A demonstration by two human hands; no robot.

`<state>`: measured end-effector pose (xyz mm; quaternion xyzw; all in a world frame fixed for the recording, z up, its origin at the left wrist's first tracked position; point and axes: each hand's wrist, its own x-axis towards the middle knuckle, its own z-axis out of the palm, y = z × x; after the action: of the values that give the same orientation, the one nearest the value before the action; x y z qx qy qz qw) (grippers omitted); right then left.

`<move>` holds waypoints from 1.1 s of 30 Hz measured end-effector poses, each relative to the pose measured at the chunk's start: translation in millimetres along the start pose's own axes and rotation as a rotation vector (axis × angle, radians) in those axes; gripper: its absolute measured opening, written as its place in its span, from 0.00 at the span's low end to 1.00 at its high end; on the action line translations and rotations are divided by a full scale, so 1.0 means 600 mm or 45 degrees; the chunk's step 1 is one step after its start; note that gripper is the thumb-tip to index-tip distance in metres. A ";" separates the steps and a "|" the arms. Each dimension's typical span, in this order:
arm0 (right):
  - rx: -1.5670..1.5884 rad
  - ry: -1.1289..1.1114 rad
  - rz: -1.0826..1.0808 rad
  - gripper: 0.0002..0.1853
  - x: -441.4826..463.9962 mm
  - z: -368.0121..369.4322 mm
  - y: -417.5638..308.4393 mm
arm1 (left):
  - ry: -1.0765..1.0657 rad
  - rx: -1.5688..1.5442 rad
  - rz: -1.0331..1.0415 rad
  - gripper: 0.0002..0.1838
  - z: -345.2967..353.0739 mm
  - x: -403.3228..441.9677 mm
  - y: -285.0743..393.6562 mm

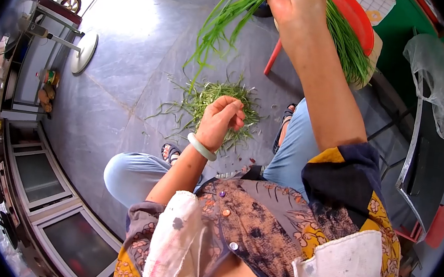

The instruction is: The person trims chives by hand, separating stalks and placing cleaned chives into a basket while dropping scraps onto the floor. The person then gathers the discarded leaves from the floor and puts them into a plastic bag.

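My right hand is raised at the top of the view, its fingers closed around a bunch of long green garlic chives whose thin leaves droop to the left. More green chives lie on a red stool, partly behind my right forearm. My left hand, with a pale bangle at the wrist, hovers over a heap of trimmed leaves and stalks on the floor. Its fingers are curled with the thumb pressed against them; whatever they may hold is hidden.
Grey floor spreads around the heap, between my sandaled feet. To the left stand a fan with a white round base and glass-fronted cabinets. A clear plastic bag hangs at the right beside a dark table.
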<state>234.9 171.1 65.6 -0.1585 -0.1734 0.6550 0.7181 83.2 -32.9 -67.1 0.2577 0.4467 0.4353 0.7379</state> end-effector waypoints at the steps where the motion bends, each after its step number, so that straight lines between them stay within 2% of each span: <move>1: 0.004 -0.020 0.006 0.14 0.004 -0.002 0.001 | 0.029 0.008 -0.008 0.07 -0.004 0.003 -0.003; 3: -0.002 -0.025 0.018 0.14 0.005 -0.002 -0.001 | 0.083 0.017 -0.025 0.10 -0.017 0.015 -0.018; 6: -0.006 0.002 0.016 0.13 -0.002 0.002 0.001 | 0.172 0.586 0.292 0.17 -0.073 0.048 -0.057; 8: -0.015 -0.012 -0.007 0.13 -0.004 0.003 0.003 | 0.266 0.467 0.191 0.28 -0.094 0.048 -0.050; 10: -0.017 0.039 0.012 0.12 -0.008 0.015 0.001 | 0.446 0.270 0.231 0.38 -0.091 0.046 -0.026; 16: 0.001 0.056 0.074 0.11 -0.011 0.016 0.019 | 0.556 0.551 0.775 0.49 -0.067 0.022 0.044; 17: 0.007 0.074 0.082 0.11 -0.016 0.019 0.022 | 0.548 0.686 0.833 0.51 -0.069 0.018 0.053; 20: -0.109 0.147 0.184 0.11 -0.034 0.034 0.034 | 0.454 0.657 1.052 0.58 -0.062 -0.012 0.111; 23: -0.136 0.066 0.270 0.13 -0.054 0.038 0.056 | 0.231 0.854 1.102 0.56 -0.051 -0.009 0.165; 26: -0.180 -0.019 0.398 0.13 -0.074 0.047 0.073 | -0.006 0.917 0.874 0.54 -0.018 0.021 0.182; 27: -0.199 -0.038 0.428 0.13 -0.085 0.052 0.076 | -0.021 0.938 0.934 0.47 -0.009 0.031 0.173; 30: -0.206 -0.048 0.441 0.13 -0.084 0.047 0.078 | -0.214 0.488 0.470 0.34 -0.007 0.041 0.166; 31: -0.192 -0.035 0.412 0.14 -0.074 0.047 0.072 | -0.191 0.350 0.478 0.18 -0.005 0.048 0.151; 33: -0.152 0.022 0.372 0.14 -0.054 0.043 0.061 | -0.262 0.232 0.376 0.15 -0.021 0.045 0.135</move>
<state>187.9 142.4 70.5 -0.2302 -0.1809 0.7396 0.6060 44.5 30.4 -22.6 0.4292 0.3638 0.4679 0.6816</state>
